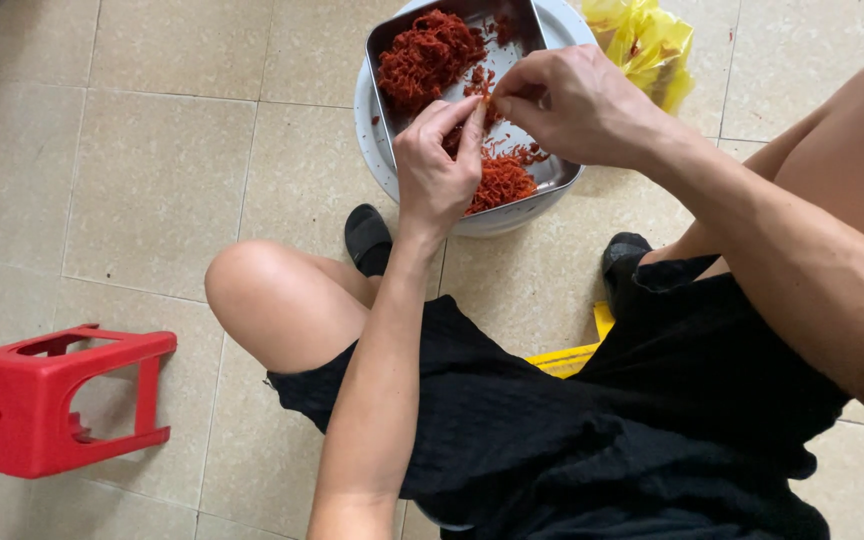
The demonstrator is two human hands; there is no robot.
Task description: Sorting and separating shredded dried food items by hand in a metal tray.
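Head view shows beige glazed floor tiles [152,180] and a red plastic stool [42,400] tipped over. Left hand [437,165] and right hand [577,100] both pinch red shreds [427,55] over a square steel tray [542,170].

Soft, even daylight fills the scene, bright without harshness. The metal tray [537,30] shows only a dull sheen, no hard glare. Faint, diffuse shadows lie on the floor [152,160] below the tray and beside the red stool [52,400]. Focus is sharp around the tray; straight tile lines bend slightly toward the frame's edges.

A red stool [52,400] lies tipped on the tiled floor [152,180].
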